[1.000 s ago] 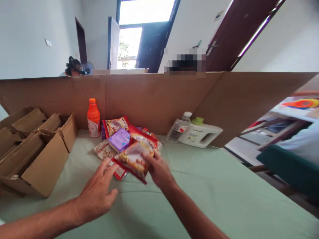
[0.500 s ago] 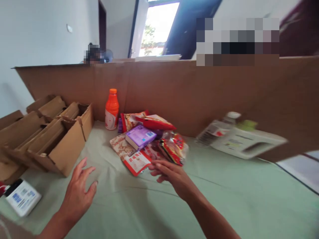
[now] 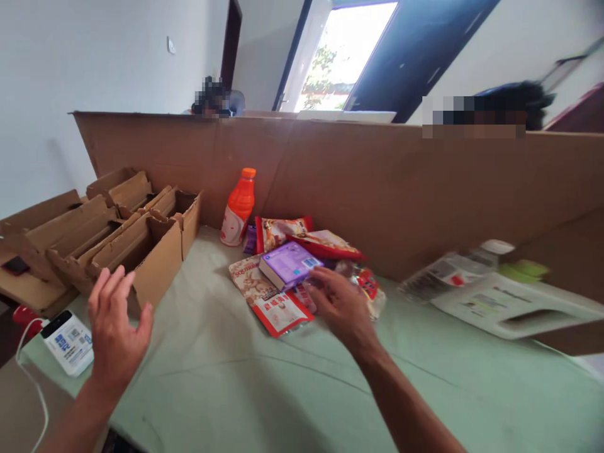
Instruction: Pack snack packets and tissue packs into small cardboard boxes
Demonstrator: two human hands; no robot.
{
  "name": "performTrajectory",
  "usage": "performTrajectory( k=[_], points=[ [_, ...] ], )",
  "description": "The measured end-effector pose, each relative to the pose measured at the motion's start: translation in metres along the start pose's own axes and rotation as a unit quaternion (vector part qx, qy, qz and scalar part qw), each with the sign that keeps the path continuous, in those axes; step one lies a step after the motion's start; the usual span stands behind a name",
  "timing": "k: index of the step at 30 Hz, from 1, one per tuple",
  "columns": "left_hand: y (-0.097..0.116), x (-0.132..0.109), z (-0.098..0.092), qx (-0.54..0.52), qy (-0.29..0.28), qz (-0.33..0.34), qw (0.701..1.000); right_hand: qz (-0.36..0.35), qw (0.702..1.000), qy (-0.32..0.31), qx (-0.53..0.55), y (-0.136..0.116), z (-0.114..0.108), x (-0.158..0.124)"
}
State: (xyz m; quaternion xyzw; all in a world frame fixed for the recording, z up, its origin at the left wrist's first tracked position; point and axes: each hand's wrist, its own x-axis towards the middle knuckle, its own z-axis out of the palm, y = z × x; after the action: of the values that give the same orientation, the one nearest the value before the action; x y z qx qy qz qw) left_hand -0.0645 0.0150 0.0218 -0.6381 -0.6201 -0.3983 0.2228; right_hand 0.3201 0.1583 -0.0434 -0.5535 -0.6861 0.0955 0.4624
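Observation:
My right hand (image 3: 342, 308) is over the snack pile, with fingers and thumb apart around the right end of a purple box (image 3: 287, 261); whether it touches the box I cannot tell. Beneath the box lies a brown and red snack pouch (image 3: 278, 308). Red-edged snack packets (image 3: 325, 242) rest behind it, and another red packet (image 3: 368, 283) is partly hidden behind my hand. Raised in front of the cardboard boxes, my left hand (image 3: 117, 324) is open, fingers spread, holding nothing. A white power bank (image 3: 68, 343) with a cable sits just left of it.
Open cardboard boxes (image 3: 158, 274) stand at the left. An orange bottle (image 3: 240, 204) stands against the cardboard wall (image 3: 353, 170). At the right lie a clear plastic bottle (image 3: 448, 274) and a white jug (image 3: 491, 305). Two people are partly visible beyond the wall.
My right hand has moved forward from the pile's front edge to the purple box. My left hand has shifted left towards the power bank. The view has turned a little left.

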Motion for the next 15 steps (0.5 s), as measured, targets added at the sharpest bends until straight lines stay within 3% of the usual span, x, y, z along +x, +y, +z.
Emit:
performTrajectory(
  k=[3, 7, 12, 15],
  points=[
    [-0.024, 0.020, 0.012, 0.008, -0.015, -0.011, 1.000, 0.017, 0.998, -0.044, 0.049, -0.011, 0.008, -0.042],
    [-0.037, 0.032, 0.018, -0.030, -0.053, 0.008, 0.998, 0.095, 0.991, -0.067, 0.071, -0.011, -0.002, -0.084],
    [-0.018, 0.012, -0.012, -0.122, -0.097, 0.052, 0.986, 0.125, 0.986, -0.085, 0.066, -0.012, -0.027, -0.102],
    [-0.001, -0.007, -0.037, -0.208, -0.147, 0.104, 0.961, 0.120, 0.986, -0.092, 0.075, -0.022, -0.034, -0.107]
  ],
)
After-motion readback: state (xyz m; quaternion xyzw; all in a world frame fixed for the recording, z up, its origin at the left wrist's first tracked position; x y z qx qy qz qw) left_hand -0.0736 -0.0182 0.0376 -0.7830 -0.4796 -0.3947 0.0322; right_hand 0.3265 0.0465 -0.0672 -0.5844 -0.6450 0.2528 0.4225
